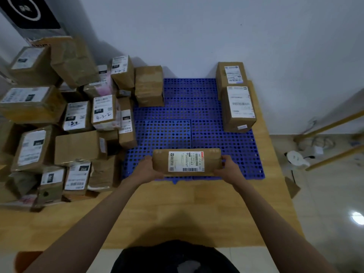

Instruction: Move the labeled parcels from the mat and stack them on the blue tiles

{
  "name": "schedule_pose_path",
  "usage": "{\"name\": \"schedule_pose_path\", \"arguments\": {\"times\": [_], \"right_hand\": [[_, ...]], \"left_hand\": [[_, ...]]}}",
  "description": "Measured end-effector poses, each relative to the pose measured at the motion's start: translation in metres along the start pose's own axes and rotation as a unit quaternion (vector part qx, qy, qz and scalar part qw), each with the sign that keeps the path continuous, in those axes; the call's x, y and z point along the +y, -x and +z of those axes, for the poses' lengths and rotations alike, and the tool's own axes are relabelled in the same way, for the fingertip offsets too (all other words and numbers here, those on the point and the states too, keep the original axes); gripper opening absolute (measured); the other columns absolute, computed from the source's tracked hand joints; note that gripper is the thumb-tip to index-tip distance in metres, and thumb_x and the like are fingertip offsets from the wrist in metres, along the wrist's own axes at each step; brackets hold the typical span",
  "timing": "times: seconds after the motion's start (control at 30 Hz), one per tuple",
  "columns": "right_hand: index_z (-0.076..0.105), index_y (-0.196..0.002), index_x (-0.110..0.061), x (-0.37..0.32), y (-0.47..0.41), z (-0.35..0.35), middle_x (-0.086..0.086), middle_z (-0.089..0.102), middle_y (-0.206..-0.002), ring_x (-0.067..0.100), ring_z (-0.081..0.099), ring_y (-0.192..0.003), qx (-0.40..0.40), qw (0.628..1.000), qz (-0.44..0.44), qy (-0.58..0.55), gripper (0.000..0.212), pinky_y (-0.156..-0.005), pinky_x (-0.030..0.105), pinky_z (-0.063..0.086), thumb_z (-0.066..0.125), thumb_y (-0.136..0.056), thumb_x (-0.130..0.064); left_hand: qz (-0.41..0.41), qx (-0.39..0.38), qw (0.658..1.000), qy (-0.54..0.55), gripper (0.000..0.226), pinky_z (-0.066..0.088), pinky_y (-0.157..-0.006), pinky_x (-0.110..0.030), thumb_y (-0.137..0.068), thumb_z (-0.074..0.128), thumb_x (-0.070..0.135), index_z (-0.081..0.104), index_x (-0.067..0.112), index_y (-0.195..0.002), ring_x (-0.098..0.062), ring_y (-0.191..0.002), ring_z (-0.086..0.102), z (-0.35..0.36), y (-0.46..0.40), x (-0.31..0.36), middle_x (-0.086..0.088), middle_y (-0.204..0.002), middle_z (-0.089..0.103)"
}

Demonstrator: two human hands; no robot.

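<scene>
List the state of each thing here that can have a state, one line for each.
Held parcel: gripped at both ends, label up, over the near edge of the tiles.
Left hand: grips the parcel's left end.
Right hand: grips the parcel's right end.
Blue tiles: mostly bare.
Right parcels: lying on the tiles by the wall, labels up.
Plain box: at the tiles' far left corner.
Parcel pile: heaped left of the tiles, unsorted.

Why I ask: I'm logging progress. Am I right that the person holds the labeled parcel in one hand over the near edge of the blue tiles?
Not quite: in the head view both hands, left hand and right hand, grip the labeled parcel by its ends. It is over the near edge of the blue tiles.
</scene>
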State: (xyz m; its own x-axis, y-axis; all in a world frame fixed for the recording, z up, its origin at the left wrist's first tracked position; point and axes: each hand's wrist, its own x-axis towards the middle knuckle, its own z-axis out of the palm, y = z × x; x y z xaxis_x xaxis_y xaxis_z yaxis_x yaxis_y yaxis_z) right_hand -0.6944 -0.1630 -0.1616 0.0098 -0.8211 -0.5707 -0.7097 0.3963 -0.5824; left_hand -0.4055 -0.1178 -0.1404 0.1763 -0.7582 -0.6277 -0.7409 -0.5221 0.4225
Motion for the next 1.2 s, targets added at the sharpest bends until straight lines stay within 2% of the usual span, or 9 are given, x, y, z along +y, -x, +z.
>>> {"name": "schedule_pose_path", "arguments": {"times": [0.13, 0.27, 0.37, 0.53, 0.67, 0.77, 0.9, 1.03, 1.2], "right_hand": [[0.033, -0.143, -0.011, 0.013, -0.014, -0.009, 0.013, 0.057, -0.127, 0.021, 0.056, -0.090, 0.008, 1.000, 0.011, 0.010, 0.072, -0.074, 0.035, 0.053, 0.073, -0.083, -0.015], [0.033, -0.142, -0.011, 0.014, -0.031, -0.013, 0.013, 0.058, -0.126, 0.023, 0.061, -0.091, -0.002, 0.999, 0.015, 0.028, 0.070, -0.075, 0.039, 0.056, 0.072, -0.084, -0.016], [0.032, -0.144, -0.013, 0.009, -0.046, -0.015, 0.013, 0.058, -0.125, 0.027, 0.063, -0.094, -0.023, 0.999, 0.023, 0.026, 0.070, -0.077, 0.044, 0.057, 0.070, -0.085, -0.014], [0.039, -0.142, -0.014, 0.001, -0.066, -0.014, 0.012, 0.057, -0.129, 0.026, 0.061, -0.099, -0.003, 1.000, -0.012, 0.005, 0.063, -0.084, 0.044, 0.055, 0.070, -0.087, -0.019], [0.025, -0.152, -0.012, -0.008, -0.073, -0.011, 0.012, 0.036, -0.151, 0.027, 0.051, -0.125, 0.065, 0.988, -0.008, -0.142, 0.081, -0.097, 0.046, 0.050, 0.072, -0.086, -0.018], [0.038, -0.136, -0.012, -0.011, -0.072, 0.001, 0.011, 0.050, -0.129, 0.032, 0.052, -0.124, -0.004, 0.991, 0.016, -0.133, 0.059, -0.087, 0.039, 0.051, 0.069, -0.086, -0.010], [0.031, -0.147, -0.015, -0.013, -0.058, 0.019, 0.008, 0.056, -0.125, 0.025, 0.063, -0.105, -0.183, 0.973, 0.050, -0.132, 0.072, -0.072, 0.033, 0.055, 0.072, -0.088, -0.014], [0.035, -0.144, -0.016, -0.014, -0.054, 0.033, 0.001, 0.056, -0.113, 0.020, 0.061, -0.096, -0.193, 0.976, -0.002, -0.097, 0.071, -0.071, 0.032, 0.055, 0.073, -0.085, -0.010], [0.039, -0.139, -0.014, -0.024, -0.068, 0.023, 0.006, 0.060, -0.119, 0.025, 0.064, -0.094, -0.129, 0.988, -0.026, -0.085, 0.059, -0.080, 0.044, 0.058, 0.068, -0.087, -0.017]], "left_hand": [[-0.006, -0.001, 1.000, 0.000, 0.094, 0.054, -0.078, -0.035, -0.076, 0.081, 0.022, 0.022, 0.010, -0.148, -0.025, -0.102, 0.059, 0.008, -0.015, 0.019, -0.011, -0.137, 0.047], [-0.009, -0.015, 1.000, 0.008, 0.109, 0.054, -0.073, -0.039, -0.082, 0.075, 0.011, -0.006, 0.018, -0.155, -0.021, -0.079, 0.059, 0.013, -0.026, 0.029, -0.016, -0.135, 0.052], [0.008, -0.023, 1.000, -0.015, 0.112, 0.054, -0.080, -0.040, -0.083, 0.073, 0.003, -0.012, 0.020, -0.154, -0.022, -0.085, 0.060, 0.013, -0.032, 0.032, -0.019, -0.137, 0.051], [0.006, -0.011, 0.996, -0.087, 0.106, 0.054, -0.080, -0.041, -0.083, 0.074, 0.004, -0.002, 0.020, -0.155, -0.030, -0.097, 0.062, 0.014, -0.042, 0.030, -0.017, -0.131, 0.053], [-0.032, 0.009, 0.994, -0.103, 0.087, 0.055, -0.080, -0.043, -0.079, 0.078, 0.025, 0.023, 0.016, -0.145, -0.035, -0.106, 0.056, 0.013, -0.048, 0.032, -0.015, -0.145, 0.022], [-0.052, 0.009, 0.988, -0.147, 0.110, 0.050, -0.093, -0.040, -0.068, 0.083, 0.048, 0.017, 0.006, -0.145, -0.034, -0.126, 0.042, 0.023, -0.052, 0.034, -0.016, -0.149, 0.014], [-0.065, -0.007, 0.994, -0.083, 0.140, 0.052, -0.091, -0.041, -0.050, 0.081, 0.071, 0.011, 0.000, -0.147, -0.029, -0.121, 0.052, 0.039, -0.058, 0.048, -0.012, -0.136, 0.045], [-0.014, 0.011, 0.997, -0.071, 0.115, 0.049, -0.074, -0.034, -0.058, 0.084, 0.061, 0.024, 0.008, -0.141, -0.028, -0.112, 0.057, 0.048, -0.066, 0.067, -0.009, -0.126, 0.055], [0.064, -0.012, 0.996, -0.067, 0.090, 0.056, -0.075, -0.039, -0.073, 0.081, 0.040, 0.028, 0.017, -0.142, -0.024, -0.094, 0.063, 0.043, -0.086, 0.094, -0.007, -0.115, 0.063]]}}
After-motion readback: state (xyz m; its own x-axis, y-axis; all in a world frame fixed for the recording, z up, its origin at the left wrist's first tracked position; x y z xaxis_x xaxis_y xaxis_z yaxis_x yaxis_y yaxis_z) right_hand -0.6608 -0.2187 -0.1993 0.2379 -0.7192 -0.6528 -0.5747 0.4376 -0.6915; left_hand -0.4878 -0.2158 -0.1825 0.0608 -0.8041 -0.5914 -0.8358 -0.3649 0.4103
